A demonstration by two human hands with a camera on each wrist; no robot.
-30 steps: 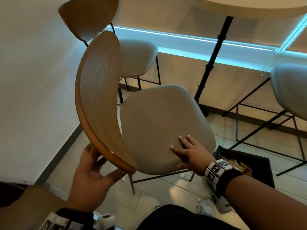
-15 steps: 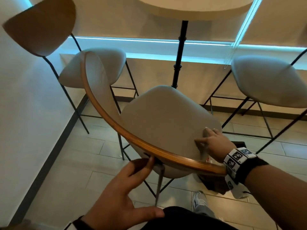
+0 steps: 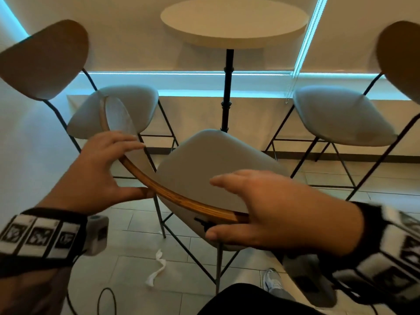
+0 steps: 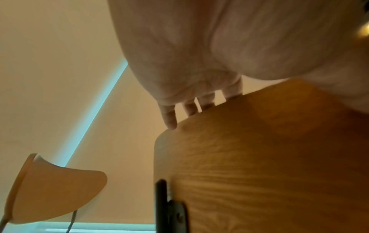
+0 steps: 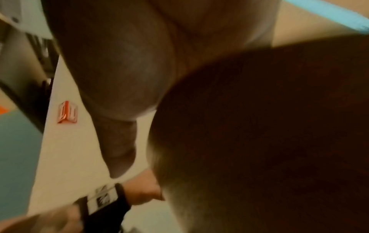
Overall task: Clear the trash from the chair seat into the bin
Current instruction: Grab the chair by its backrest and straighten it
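Both hands (image 3: 272, 214) have moved onto the backrest (image 3: 172, 196).

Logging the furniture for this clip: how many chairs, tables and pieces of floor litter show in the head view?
Chairs: 3, namely the near chair held by the left hand and right hand, the left chair and the right chair.
Tables: 1, the round table.
Floor litter: 1, a white paper scrap.
Total: 5.
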